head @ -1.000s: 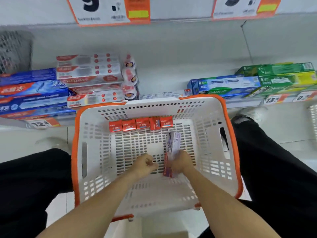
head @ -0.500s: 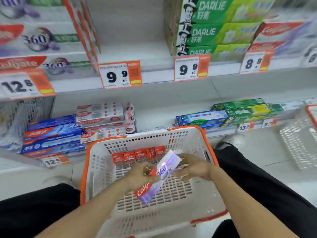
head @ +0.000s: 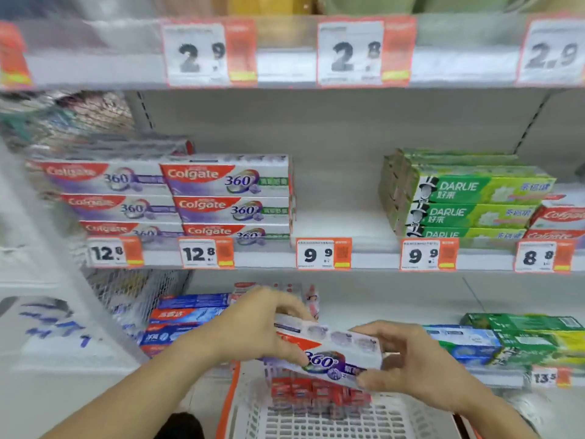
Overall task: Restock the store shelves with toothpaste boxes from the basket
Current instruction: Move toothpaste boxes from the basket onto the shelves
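Both hands hold one Colgate 360 toothpaste box (head: 332, 350), white and purple with a red corner, lying roughly level above the basket. My left hand (head: 256, 327) grips its left end and my right hand (head: 408, 359) grips its right end. Below it stands the white basket (head: 250, 416) with an orange rim, and several small red boxes (head: 316, 396) line its far wall. On the middle shelf (head: 342, 226), matching Colgate 360 boxes (head: 231, 198) are stacked at the left, with a bare gap to their right.
Green Darlie boxes (head: 468, 204) stand right of the gap, with red Colgate boxes (head: 560, 217) beyond. The lower shelf holds blue boxes (head: 186, 315) at left and green and blue boxes (head: 522, 340) at right. Price tags line the shelf edges. A wire mesh bin (head: 136, 296) hangs at left.
The box was lifted out of the basket and turned from upright to level. My left hand joined the grip. My view rose from the basket to the middle shelf.
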A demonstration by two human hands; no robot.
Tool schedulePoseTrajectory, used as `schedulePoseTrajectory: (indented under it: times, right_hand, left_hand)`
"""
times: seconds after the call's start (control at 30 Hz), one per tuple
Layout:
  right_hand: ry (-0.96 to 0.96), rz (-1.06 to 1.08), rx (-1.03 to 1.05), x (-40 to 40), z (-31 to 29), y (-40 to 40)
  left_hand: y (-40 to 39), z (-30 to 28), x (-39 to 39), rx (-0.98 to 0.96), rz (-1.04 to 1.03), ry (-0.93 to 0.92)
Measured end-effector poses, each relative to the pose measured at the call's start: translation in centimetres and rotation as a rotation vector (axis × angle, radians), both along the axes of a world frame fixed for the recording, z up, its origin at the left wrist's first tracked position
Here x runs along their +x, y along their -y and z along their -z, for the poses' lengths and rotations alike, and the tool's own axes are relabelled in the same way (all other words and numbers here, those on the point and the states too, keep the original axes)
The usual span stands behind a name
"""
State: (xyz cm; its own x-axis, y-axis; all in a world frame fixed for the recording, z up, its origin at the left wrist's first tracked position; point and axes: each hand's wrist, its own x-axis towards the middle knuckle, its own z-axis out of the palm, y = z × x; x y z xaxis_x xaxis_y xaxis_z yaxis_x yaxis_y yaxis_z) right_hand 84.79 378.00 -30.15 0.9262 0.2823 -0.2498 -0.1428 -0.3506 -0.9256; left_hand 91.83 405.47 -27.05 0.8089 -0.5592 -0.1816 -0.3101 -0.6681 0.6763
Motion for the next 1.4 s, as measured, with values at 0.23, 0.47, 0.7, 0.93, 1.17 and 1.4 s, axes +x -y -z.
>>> schedulePoseTrajectory:
  times: [0.23, 0.47, 0.7, 0.93, 1.17, 1.4]
  right_hand:
    - [0.217, 0.112, -0.063, 3.0, -4.9, -7.6]
    - [0.645, 0.214, -0.048, 5.6, -10.8, -13.2]
    - [0.907, 0.326, 0.01, 8.3, -14.7, -17.5]
    - [1.036, 0.284, -0.22, 12.4, -16.7, -22.6]
    - [1.087, 0.19, -0.383, 16.6, -16.6, -28.0]
    - [1.112, 0.12, -0.502, 19.4, -16.2, -28.8]
  left_hand:
    - [-6.9, -1.0, 1.2, -0.138, -0.211, 0.445]
    - [-12.1, -4.0, 2.1, -0.54, -0.648, 0.855]
    - [-14.8, -4.3, 3.4, -0.588, -0.783, 0.864]
    - [-16.2, -4.4, 7.4, -0.421, -0.973, 0.956]
    - [-16.2, -3.4, 9.8, -0.336, -0.983, 0.945]
    - [-16.7, -2.7, 10.1, -0.32, -0.95, 0.91]
